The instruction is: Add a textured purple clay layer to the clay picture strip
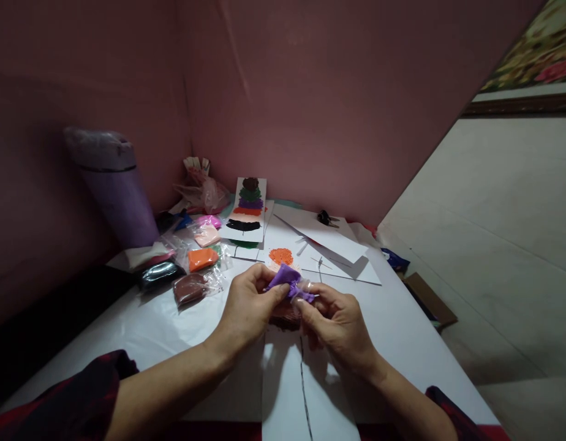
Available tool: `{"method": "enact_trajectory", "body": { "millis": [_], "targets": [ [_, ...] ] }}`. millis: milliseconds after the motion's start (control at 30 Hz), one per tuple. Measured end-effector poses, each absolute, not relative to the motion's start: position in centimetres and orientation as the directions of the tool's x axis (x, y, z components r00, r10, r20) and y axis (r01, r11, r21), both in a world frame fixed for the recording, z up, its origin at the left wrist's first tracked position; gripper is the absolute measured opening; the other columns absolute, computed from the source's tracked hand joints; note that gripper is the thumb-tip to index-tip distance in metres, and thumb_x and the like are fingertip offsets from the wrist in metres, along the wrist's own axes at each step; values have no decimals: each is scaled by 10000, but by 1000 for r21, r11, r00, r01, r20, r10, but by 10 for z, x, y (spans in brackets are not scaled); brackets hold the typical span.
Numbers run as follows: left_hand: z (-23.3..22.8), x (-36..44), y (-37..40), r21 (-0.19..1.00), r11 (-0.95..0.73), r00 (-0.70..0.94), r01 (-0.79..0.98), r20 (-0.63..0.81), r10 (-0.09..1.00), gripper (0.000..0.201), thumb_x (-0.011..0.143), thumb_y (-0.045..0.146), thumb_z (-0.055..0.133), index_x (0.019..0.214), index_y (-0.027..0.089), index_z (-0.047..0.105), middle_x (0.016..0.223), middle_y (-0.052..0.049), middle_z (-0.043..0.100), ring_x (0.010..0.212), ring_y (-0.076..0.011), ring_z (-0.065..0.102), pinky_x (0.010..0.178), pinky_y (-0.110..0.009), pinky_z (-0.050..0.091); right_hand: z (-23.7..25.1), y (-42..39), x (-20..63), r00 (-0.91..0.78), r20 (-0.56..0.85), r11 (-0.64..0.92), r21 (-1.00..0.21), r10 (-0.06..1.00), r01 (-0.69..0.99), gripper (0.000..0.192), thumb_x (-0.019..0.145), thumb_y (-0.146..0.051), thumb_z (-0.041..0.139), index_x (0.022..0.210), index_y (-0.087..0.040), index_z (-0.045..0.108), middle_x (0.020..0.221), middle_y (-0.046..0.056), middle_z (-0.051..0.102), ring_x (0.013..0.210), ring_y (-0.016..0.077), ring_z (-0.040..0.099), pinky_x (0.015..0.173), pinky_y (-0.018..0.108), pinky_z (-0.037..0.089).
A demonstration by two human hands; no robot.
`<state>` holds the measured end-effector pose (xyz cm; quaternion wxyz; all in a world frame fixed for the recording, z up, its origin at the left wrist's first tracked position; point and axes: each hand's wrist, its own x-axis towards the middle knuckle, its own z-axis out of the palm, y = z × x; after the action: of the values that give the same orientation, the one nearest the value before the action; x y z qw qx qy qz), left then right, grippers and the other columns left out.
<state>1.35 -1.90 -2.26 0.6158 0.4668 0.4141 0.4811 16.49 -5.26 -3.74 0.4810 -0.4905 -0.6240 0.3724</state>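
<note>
While both hands [243, 303] [345, 324] pinch a purple packet [283, 276], pink walls [320, 110] border the white tabletop [411, 349].

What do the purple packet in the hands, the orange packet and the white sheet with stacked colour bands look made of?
Purple packet: probably soft modelling clay, matte, with crinkled clear plastic showing at one end.
Orange packet: a smooth, clay-like block; shiny highlights and creases suggest plastic film around it.
White sheet: matte paper or thin card, judging by its flat face and crisp edges.
</note>
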Motion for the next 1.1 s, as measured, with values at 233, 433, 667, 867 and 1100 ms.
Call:
{"method": "enact_trajectory", "body": {
  "millis": [233,433,667,867,1100],
  "targets": [
    [-27,14,-22,987,33,234,-160,5,972,169,688,224,677,682,156,522,649,9,606,601,-129,586,573,-257,496,-41,-52,165,-56,327,323,-869,943,376,151,827,-282,600,846,-136,635,436,-37,551,305,93,467,304,200,391],
    [-28,13,-25,995,-42,297,-90,67,952,44,708,152,607,689,158,567,611,25,551,570,-110,513,538,-226,435,-41,-53,162,-32,306,288,-850,952,442,96,806,-246,588,802,-153,612,436,-54,518,315,83,449,313,189,375],
    [-31,13,-28,997,-68,314,-37,76,946,69,682,133,591,638,171,553,619,20,536,607,-117,485,563,-231,405,-43,-52,157,74,357,273,-816,931,510,38,706,-171,555,672,-181,542,447,-85,394,362,64,369,341,173,299],
    [-22,17,-28,972,93,328,-214,-18,945,177,609,169,700,588,157,525,573,34,558,555,-94,515,545,-213,438,-42,-52,158,123,389,287,-827,913,483,80,657,-163,550,621,-189,484,479,-78,376,411,56,320,371,175,263],
    [-11,14,-21,857,385,323,-343,-278,905,243,578,126,752,626,146,515,556,8,645,496,-132,649,569,-259,552,-32,-59,155,140,260,235,-956,955,174,171,753,-273,621,690,-204,478,463,-92,404,371,54,324,333,168,267]
  ]
}}
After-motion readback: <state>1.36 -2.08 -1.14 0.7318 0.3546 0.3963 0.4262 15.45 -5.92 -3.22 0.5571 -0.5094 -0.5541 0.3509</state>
